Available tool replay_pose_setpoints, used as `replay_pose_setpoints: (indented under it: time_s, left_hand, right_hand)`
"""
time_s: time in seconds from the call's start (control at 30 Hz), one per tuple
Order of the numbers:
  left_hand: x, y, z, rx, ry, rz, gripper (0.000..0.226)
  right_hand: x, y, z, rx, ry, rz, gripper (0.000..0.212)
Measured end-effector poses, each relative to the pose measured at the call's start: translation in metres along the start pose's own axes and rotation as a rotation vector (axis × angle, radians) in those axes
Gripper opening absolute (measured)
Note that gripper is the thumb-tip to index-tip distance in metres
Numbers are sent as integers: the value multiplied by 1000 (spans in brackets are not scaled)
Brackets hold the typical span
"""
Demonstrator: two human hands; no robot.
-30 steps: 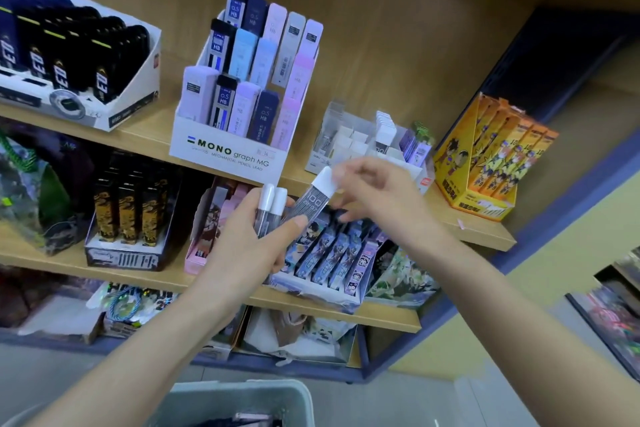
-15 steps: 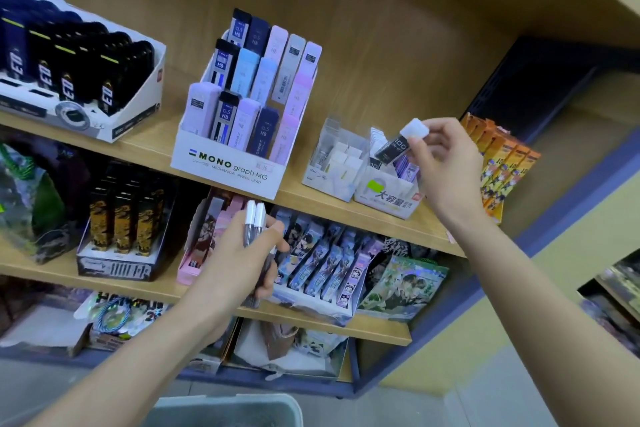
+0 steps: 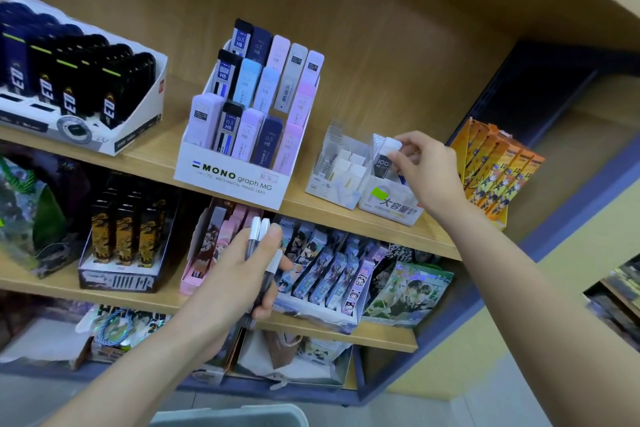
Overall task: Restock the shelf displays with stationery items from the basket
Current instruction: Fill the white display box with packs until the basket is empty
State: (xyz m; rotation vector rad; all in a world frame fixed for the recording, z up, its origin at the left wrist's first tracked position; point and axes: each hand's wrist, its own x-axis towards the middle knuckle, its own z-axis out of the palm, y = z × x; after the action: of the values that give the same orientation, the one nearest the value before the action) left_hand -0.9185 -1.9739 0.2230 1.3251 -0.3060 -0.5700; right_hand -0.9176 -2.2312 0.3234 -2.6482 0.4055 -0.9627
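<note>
My right hand (image 3: 427, 173) pinches the white cap of a dark lead case (image 3: 384, 159) and holds it upright inside a small white display box with a green label (image 3: 391, 203) on the upper shelf. My left hand (image 3: 239, 274) is lower, in front of the middle shelf, gripping three more white-capped lead cases (image 3: 258, 236) with their caps pointing up. The grey basket rim (image 3: 239, 414) shows at the bottom edge, below my arms.
A tiered MONO lead display (image 3: 239, 180) stands left of the small box, with a clear box of white packs (image 3: 337, 166) between them. Orange packs (image 3: 498, 170) lean at the right. Black cases (image 3: 79, 87) sit far left. Illustrated packs (image 3: 329, 274) fill the middle shelf.
My right hand took one lead case from the bunch in my left hand, carried it up and right, and lowered it into the small display box. My left hand stayed near the middle shelf.
</note>
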Motion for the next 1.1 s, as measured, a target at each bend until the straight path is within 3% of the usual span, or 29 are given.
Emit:
replay_pose_setpoints:
  time_s: [0.33, 0.73, 0.97, 1.1]
  left_hand:
    - [1, -2, -6, -10, -10, -17, 60]
    - [3, -3, -3, -59, -26, -36, 57]
    - [7, -7, -11, -9, -36, 37, 43]
    - [9, -7, -13, -5, -43, 36, 44]
  right_hand:
    - [0, 0, -3, 129, 29, 42, 4]
    - [-6, 0, 1, -165, -14, -155, 21]
    - [-8, -7, 2, -123, 10, -91, 25]
    - [-8, -8, 1, 8, 0, 7, 13]
